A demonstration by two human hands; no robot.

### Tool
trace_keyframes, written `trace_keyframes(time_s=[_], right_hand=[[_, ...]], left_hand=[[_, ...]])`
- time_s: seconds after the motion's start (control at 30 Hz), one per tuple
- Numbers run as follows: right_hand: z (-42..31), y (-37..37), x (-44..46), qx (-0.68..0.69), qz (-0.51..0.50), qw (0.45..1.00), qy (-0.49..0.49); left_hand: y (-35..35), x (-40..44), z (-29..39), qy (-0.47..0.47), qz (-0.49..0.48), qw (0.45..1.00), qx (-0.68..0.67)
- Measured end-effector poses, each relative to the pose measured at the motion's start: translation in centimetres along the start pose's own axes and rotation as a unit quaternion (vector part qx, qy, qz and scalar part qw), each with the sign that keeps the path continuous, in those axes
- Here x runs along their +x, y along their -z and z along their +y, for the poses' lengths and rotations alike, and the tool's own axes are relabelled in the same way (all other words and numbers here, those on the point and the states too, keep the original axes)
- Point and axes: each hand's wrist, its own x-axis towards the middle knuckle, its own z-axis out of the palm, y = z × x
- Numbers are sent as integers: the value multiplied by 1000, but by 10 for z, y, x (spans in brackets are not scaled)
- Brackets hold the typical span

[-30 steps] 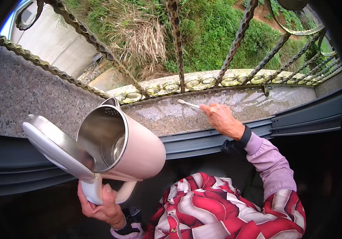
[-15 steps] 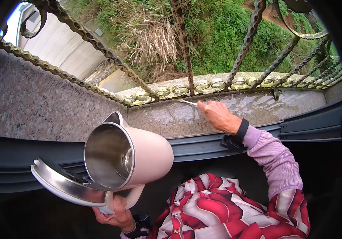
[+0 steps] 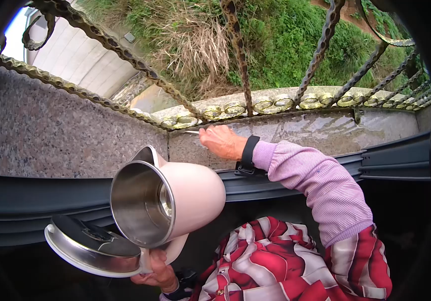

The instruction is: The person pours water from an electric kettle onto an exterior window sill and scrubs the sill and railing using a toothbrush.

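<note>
My left hand (image 3: 159, 272) is closed around the handle of a pale pink electric kettle (image 3: 198, 198). The kettle is tilted, its steel-lined mouth facing up and to the left, and a little water shows inside. Its hinged lid (image 3: 95, 246) hangs wide on the lower left. My right hand (image 3: 223, 141) pinches a slim white stick-like tool (image 3: 192, 132), whose kind I cannot make out. The tool's tip is at the left end of the stone ledge (image 3: 195, 149), close to the foot of the railing. Wet, shiny patches lie on the ledge to the right.
A rusty twisted-iron railing (image 3: 238, 55) with a row of ring shapes along its base runs behind the ledge. Speckled granite (image 3: 65, 130) is on the left, and a dark grey window track (image 3: 296, 183) lies in front. Grass and a concrete slope are below, outside.
My right hand has moved left along the ledge with the white tool. The kettle has shifted slightly right in view, still held by my left hand.
</note>
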Motion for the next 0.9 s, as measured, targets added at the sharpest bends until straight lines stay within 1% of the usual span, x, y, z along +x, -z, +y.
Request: trace_keyframes(time_s=[0.03, 0.1, 0.17, 0.2, 0.3, 0.4, 0.47, 0.5, 0.53, 0.57, 0.63, 0.67, 0.73, 0.83, 0.87, 0.9], right_hand=[[4, 10, -10, -10, -15, 999, -30], [8, 24, -31, -26, -60, 997, -41], [-4, 29, -44, -57, -82, 994, -37], [-8, 29, -48, -73, -92, 992, -36], [-18, 4, -28, 13, -3, 999, 39], [-21, -14, 7, 70, -5, 995, 67], [-14, -11, 14, 54, 7, 996, 64], [-10, -8, 15, 47, 11, 997, 64], [-7, -3, 15, 6, 11, 999, 40], [-2, 4, 14, 16, -8, 999, 36], [-10, 13, 9, 39, 5, 999, 29], [-17, 14, 4, 70, 0, 996, 50], [-26, 15, -7, 133, -31, 984, 112], [-11, -5, 2, 148, -41, 986, 70], [-5, -21, 11, 120, -3, 991, 54], [0, -16, 20, 73, -6, 996, 55]], left_hand=[[-5, -2, 2, 9, 24, 999, -23], [-12, -2, 10, 47, 30, 997, -54], [-18, 4, 28, 102, -4, 992, -75], [-21, 2, 30, 111, 21, 991, -66], [-16, 3, 30, 139, 2, 987, -79], [-18, 0, 29, 154, 52, 983, -80], [0, 0, 13, 65, -39, 995, 68], [3, -2, 11, 38, -51, 992, 107], [5, -3, 10, 10, -60, 988, 145], [1, -6, 11, -3, -37, 989, 146], [-3, -4, 12, -3, -30, 989, 142], [-2, -2, 14, 13, -46, 989, 139], [-10, 2, 26, 27, -34, 990, 131], [-17, 7, 37, 48, -41, 990, 129], [-18, 7, 38, 53, -43, 989, 130], [-19, 7, 40, 56, -38, 989, 131]])
